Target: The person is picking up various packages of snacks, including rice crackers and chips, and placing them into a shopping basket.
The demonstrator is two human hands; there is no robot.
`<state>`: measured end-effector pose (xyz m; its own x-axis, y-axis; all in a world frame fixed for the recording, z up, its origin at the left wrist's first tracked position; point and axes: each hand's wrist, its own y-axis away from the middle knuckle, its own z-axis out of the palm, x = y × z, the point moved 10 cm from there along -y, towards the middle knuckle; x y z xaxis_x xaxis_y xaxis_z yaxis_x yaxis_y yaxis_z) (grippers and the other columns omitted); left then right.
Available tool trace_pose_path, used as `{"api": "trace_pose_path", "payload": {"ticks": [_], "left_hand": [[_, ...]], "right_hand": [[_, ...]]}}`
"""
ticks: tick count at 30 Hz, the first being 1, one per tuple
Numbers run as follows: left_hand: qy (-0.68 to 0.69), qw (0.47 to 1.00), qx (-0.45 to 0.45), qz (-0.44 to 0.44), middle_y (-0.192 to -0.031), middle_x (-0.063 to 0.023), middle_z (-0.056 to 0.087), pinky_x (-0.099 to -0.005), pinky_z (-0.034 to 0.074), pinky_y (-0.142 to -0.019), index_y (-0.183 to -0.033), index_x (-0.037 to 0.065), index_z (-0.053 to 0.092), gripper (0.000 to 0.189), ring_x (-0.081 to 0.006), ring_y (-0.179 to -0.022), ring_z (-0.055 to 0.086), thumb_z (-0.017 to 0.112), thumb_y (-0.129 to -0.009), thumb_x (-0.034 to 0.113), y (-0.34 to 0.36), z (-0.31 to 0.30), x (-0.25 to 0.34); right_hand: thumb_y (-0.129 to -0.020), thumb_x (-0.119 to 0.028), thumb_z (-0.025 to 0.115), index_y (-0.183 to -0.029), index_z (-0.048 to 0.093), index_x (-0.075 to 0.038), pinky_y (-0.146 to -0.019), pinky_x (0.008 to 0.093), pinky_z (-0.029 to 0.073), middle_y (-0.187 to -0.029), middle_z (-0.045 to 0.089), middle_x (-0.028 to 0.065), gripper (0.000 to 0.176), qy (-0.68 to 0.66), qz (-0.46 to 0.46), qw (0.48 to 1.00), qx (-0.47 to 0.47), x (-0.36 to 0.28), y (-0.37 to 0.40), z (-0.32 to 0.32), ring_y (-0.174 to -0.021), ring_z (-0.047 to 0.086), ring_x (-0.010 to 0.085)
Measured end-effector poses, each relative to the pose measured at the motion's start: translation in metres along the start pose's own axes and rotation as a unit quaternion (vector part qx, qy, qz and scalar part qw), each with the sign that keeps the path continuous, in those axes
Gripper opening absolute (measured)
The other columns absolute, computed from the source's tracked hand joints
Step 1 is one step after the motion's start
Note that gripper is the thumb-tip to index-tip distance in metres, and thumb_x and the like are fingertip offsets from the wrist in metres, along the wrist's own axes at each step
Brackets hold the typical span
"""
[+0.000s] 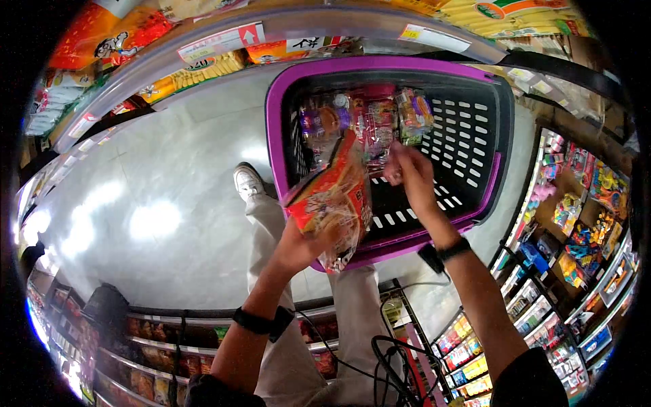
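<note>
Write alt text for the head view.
A person's left hand holds a red-orange package over a black-and-purple shopping basket containing wrapped packages; the right hand, slightly blurred, is above the basket. Stocked store shelves surround the pale floor.

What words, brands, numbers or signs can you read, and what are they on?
Upward white arrow: red-ended shelf label; its digits are unclear.
"B", apparently: red-orange bag in the left hand; the rest is blurred.
Other labels and packets: too small or blurred to read.
</note>
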<state>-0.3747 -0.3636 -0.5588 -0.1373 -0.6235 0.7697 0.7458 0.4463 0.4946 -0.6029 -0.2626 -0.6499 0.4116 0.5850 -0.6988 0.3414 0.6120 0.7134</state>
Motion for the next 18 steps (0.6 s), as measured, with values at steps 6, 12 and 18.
{"api": "trace_pose_path", "payload": {"ticks": [6, 12, 18], "left_hand": [[0.084, 0.989, 0.019, -0.123, -0.130, -0.0089, 0.062, -0.0366, 0.047, -0.102, -0.139, 0.000, 0.049, 0.055, -0.0204, -0.118, 0.058, 0.073, -0.091, 0.009, 0.028, -0.024, -0.023], [0.117, 0.978, 0.053, -0.165, -0.130, -0.0082, 0.061, -0.0364, 0.046, -0.101, -0.140, 0.000, 0.049, 0.057, -0.0208, -0.119, 0.057, 0.072, -0.089, 0.011, 0.041, -0.023, -0.024], [0.112, 0.981, 0.085, -0.130, -0.131, -0.0089, 0.059, -0.0367, 0.046, -0.101, -0.142, 0.000, 0.047, 0.059, -0.0218, -0.119, 0.057, 0.070, -0.090, 0.014, 0.063, -0.016, 0.016]], "right_hand": [[-0.084, -0.049, 0.076, -0.155, 0.026, -0.005, -0.107, 0.0462, 0.043, -0.154, 0.037, 0.0241, 0.098, 0.193, -0.051, 0.979, 0.029, 0.056, -0.155, 0.063, -0.139, 0.043, 0.0377], [-0.081, -0.063, 0.073, -0.161, 0.010, -0.009, -0.106, 0.0508, 0.044, -0.158, 0.032, 0.0278, 0.115, 0.521, -0.082, 0.817, 0.233, 0.056, -0.130, 0.072, -0.141, 0.040, 0.0449], [-0.088, -0.023, 0.079, -0.121, 0.057, 0.006, -0.079, 0.0375, 0.056, -0.119, 0.066, 0.0163, 0.050, -0.140, -0.157, 0.978, -0.009, 0.047, -0.049, 0.052, -0.102, 0.068, 0.0236]]}}
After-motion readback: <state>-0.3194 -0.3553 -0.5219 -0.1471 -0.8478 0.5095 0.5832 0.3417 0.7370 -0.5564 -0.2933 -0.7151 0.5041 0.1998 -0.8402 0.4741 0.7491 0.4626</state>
